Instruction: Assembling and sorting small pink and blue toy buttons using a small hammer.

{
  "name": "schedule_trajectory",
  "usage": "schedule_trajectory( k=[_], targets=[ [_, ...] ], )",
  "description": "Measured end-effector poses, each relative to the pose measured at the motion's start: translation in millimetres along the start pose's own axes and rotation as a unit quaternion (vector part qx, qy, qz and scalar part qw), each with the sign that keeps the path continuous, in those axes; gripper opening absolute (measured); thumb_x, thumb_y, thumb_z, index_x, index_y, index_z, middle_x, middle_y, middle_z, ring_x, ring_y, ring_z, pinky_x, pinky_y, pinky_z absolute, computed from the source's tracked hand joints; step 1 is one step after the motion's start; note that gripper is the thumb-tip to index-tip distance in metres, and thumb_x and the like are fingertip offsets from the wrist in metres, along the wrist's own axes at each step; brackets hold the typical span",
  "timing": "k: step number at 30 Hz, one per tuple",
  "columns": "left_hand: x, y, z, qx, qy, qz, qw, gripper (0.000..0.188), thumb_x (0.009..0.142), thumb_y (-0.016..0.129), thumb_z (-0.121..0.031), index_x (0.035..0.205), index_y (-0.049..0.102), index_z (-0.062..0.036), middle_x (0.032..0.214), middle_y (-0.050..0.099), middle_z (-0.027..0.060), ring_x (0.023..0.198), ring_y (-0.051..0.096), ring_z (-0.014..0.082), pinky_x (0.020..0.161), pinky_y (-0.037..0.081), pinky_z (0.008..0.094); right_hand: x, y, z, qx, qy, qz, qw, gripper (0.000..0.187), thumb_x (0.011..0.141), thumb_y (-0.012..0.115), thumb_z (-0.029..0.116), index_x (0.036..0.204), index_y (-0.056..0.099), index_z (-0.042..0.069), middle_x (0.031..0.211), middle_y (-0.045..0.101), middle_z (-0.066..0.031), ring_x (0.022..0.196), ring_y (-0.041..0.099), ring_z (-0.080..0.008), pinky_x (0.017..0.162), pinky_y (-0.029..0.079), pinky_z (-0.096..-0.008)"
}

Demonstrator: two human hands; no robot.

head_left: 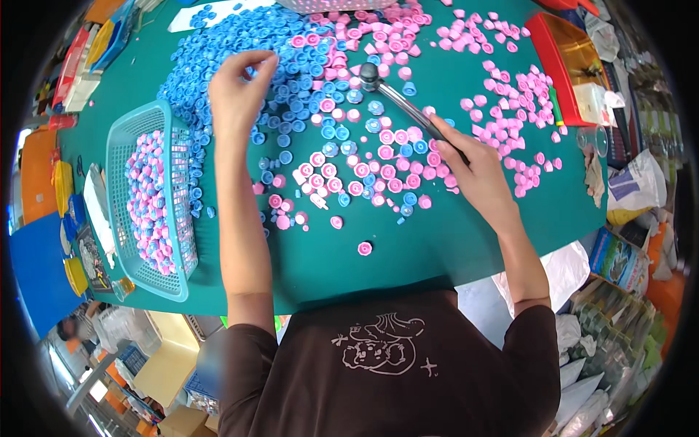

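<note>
My right hand [472, 166] is closed around the dark grip of a small hammer [406, 107]. Its metal shaft slants up and left, and the round dark head hovers over or rests among small pink and blue plastic caps; I cannot tell which. My left hand [240, 91] is over the edge of a large heap of blue caps [240, 40], thumb and forefinger pinched together. Whatever lies between those fingertips is too small or hidden to make out. Between my arms, loose pink caps [389, 172] and blue ones are scattered on the green table [313, 269]. One pink cap [365, 248] lies apart near me.
On the left stands a turquoise plastic basket [180, 211] filled with pink and blue pieces. More pink caps [520, 102] spread over the right side. At the far right sits a red bin [547, 51], with a green-handled tool [555, 107] beside it. A pale basket [335, 4] stands at the far edge.
</note>
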State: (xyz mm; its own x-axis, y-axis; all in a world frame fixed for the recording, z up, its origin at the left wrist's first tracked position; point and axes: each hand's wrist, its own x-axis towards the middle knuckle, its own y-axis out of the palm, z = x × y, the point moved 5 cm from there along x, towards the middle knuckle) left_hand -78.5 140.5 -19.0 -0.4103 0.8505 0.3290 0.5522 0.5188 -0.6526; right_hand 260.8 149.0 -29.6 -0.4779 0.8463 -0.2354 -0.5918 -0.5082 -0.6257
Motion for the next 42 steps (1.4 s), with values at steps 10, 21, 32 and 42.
schedule_trajectory(
  k=[10, 21, 32, 42],
  targets=[
    [-1, 6, 72, 0.166, -0.009, 0.088, 0.982, 0.024, 0.079, 0.074, -0.027, 0.095, 0.074, -0.0095, 0.087, 0.068, 0.0085, 0.078, 0.065, 0.0227, 0.07, 0.05, 0.034, -10, -17, -12, 0.128, -0.017, -0.116, 0.985, 0.043, 0.097, 0.057, 0.015, 0.139, 0.052, 0.015, 0.086, 0.059, 0.0052, 0.064, 0.043, -0.0019, 0.054, 0.033, -0.0173],
    [-20, -3, 4, 0.12, 0.082, 0.02, 0.989, 0.024, 0.076, 0.077, -0.022, 0.091, 0.071, -0.0049, 0.087, 0.067, 0.0103, 0.079, 0.062, 0.0266, 0.07, 0.049, 0.0382, -50, -19, -36, 0.132, 0.004, -0.126, 0.983, 0.043, 0.096, 0.057, 0.015, 0.138, 0.053, 0.013, 0.073, 0.057, 0.0038, 0.053, 0.039, -0.0008, 0.047, 0.03, -0.0174],
    [-82, 86, -88, 0.011, 0.32, 0.224, 0.92, 0.024, 0.07, 0.079, -0.02, 0.091, 0.072, -0.0103, 0.095, 0.061, 0.0023, 0.092, 0.055, 0.0238, 0.081, 0.045, 0.0376, -73, -12, -35, 0.126, -0.018, -0.104, 0.986, 0.041, 0.095, 0.061, 0.023, 0.134, 0.057, 0.011, 0.072, 0.056, 0.0031, 0.058, 0.042, -0.0024, 0.05, 0.031, -0.0195],
    [-85, 91, -88, 0.005, 0.305, 0.224, 0.926, 0.026, 0.069, 0.079, -0.019, 0.091, 0.072, -0.0094, 0.093, 0.06, 0.0019, 0.093, 0.054, 0.0228, 0.08, 0.046, 0.0373, -82, -2, -38, 0.121, -0.011, -0.083, 0.989, 0.041, 0.095, 0.062, 0.021, 0.133, 0.057, 0.008, 0.077, 0.061, 0.0005, 0.064, 0.047, -0.0049, 0.056, 0.038, -0.0207]
  ],
)
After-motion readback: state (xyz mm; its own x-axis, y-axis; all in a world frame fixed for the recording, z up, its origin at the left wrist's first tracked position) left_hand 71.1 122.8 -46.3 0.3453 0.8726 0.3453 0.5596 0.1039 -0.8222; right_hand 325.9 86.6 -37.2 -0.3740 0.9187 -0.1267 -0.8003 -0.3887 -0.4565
